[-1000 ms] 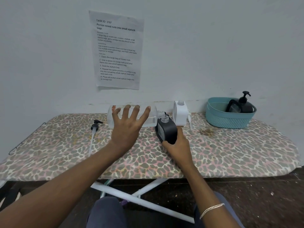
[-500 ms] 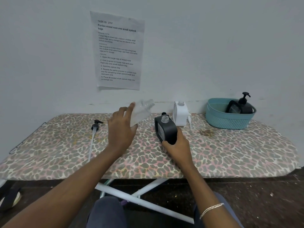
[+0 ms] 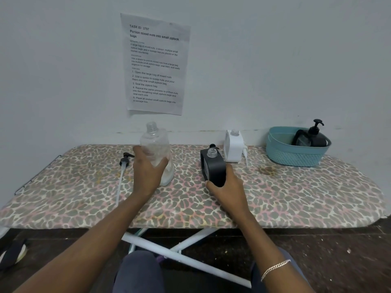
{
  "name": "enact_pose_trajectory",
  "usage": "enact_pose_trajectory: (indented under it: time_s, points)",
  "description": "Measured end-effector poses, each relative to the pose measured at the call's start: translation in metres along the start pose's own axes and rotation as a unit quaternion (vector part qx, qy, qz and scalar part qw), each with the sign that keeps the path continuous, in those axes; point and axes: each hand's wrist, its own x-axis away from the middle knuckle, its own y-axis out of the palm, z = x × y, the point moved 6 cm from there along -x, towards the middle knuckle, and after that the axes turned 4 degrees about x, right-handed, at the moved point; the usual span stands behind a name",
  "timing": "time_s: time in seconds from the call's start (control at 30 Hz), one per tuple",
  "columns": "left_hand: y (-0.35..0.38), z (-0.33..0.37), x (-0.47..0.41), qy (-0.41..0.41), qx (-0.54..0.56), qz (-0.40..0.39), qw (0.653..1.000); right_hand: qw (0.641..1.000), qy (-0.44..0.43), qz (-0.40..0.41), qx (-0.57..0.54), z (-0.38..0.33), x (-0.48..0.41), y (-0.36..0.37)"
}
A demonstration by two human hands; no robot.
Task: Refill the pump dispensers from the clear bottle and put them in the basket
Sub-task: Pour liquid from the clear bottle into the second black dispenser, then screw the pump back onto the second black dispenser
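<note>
Two hands were at work over the ironing board (image 3: 285,199), each wrapped round a container. The left hand (image 3: 148,173) gripped the clear bottle (image 3: 155,144) about its lower half, fingers curled round the far side; the bottle stood upright with its neck uncapped, its base down at the leopard-print cover, though whether it rested there or hung just above I could not tell. The right hand (image 3: 229,187) clasped the black dispenser (image 3: 212,169) from the near side, thumb on its left edge, holding it upright on the board with its threaded neck open and no pump in it. Just behind it and a little to the right stood the white dispenser (image 3: 232,148), also open at the neck, with a white pump (image 3: 245,158) lying beside it on the cover. A black pump (image 3: 124,162) with a long pale tube lay flat to the left of the clear bottle, well apart from both dispensers. At the far right end of the board sat the teal basket (image 3: 292,156), and inside it leaned a pumped black dispenser (image 3: 313,138), its pump head rising above the rim. A printed sheet (image 3: 155,64) hung on the wall above, and a bracelet (image 3: 275,268) circled the right wrist.
</note>
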Motion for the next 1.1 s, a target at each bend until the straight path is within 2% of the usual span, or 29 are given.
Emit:
enact_pose_trajectory:
  time_s: [0.2, 0.5, 0.67, 0.8, 0.9, 1.03, 1.1]
  points:
    - [0.006, 0.004, 0.004, 0.010, -0.009, -0.017, 1.000, 1.000, 0.005, -0.005, 0.011, -0.003, -0.001, 0.008]
    - [0.008, 0.008, 0.010, -0.006, -0.001, -0.023, 1.000, 0.998, 0.008, 0.033, 0.047, -0.009, 0.003, 0.026]
    - [0.006, 0.013, 0.016, -0.015, 0.016, -0.033, 0.999, 1.000, 0.012, 0.007, 0.024, -0.010, 0.005, 0.024]
    - [-0.008, 0.024, 0.023, -0.006, -0.004, 0.001, 1.000, 1.000, 0.028, 0.004, -0.005, -0.028, 0.010, -0.001]
    - [-0.018, 0.051, 0.033, 0.098, -0.049, 0.036, 0.993, 0.998, 0.010, 0.066, -0.021, -0.049, 0.003, -0.033]
    - [-0.006, 0.096, 0.054, 0.299, -0.106, 0.041, 0.947, 0.991, -0.055, 0.125, -0.011, -0.090, -0.038, -0.062]
    - [0.006, 0.109, 0.065, 0.327, -0.095, 0.019, 0.940, 0.989, -0.078, 0.121, 0.031, -0.106, -0.071, -0.064]
